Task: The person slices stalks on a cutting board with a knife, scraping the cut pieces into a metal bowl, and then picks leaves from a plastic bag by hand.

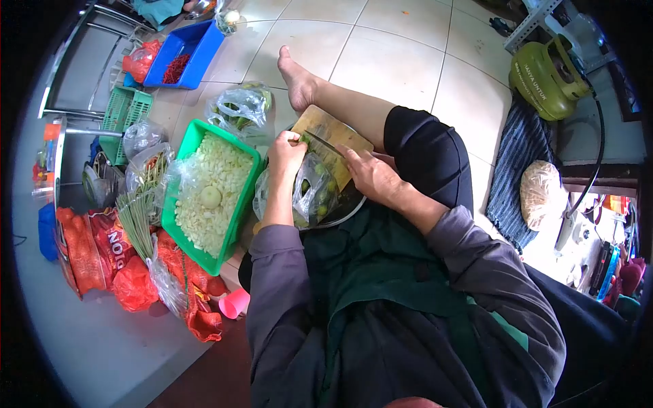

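My right hand [374,175] is closed around a knife [322,141], its blade pointing left over the wooden cutting board [321,122]. At the blade's tip, my left hand [286,155] pinches a small green piece of produce [304,139], whose exact kind I cannot make out. The board lies across a round metal basin [350,209], partly hidden beneath it. Close below both hands sits a clear plastic bag [303,197] with several small round green fruits or vegetables [326,197] beside or inside it.
To the left stands a green tray [253,178] of chopped pale onion [216,170]. A bag of greens [239,109] and a blue bin [212,44] with red chillies lie beyond. Red net sacks [81,245] and a pink cup [235,303] are lower left; a green gas cylinder [544,81] stands right.
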Action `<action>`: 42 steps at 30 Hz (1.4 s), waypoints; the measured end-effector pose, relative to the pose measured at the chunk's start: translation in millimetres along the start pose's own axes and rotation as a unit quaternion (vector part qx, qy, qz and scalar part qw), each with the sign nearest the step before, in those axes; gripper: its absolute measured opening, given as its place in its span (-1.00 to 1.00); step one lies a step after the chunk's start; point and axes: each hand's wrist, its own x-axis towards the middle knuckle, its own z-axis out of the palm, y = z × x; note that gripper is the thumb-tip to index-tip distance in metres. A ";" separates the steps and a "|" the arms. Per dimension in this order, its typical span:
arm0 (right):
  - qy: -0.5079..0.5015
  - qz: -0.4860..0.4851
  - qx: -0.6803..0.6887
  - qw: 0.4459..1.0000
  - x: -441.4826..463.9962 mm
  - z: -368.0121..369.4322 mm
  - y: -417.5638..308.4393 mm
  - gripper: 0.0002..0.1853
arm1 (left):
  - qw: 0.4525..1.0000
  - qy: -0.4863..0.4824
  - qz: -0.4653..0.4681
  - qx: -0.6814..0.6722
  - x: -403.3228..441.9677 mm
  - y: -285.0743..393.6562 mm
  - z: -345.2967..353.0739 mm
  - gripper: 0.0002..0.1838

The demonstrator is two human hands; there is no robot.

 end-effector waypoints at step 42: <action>-0.031 0.137 -0.004 0.990 23.2 6.1 -9.3 -0.42 | 0.909 0.105 0.025 -0.404 -64.3 -50.1 -77.3 -0.69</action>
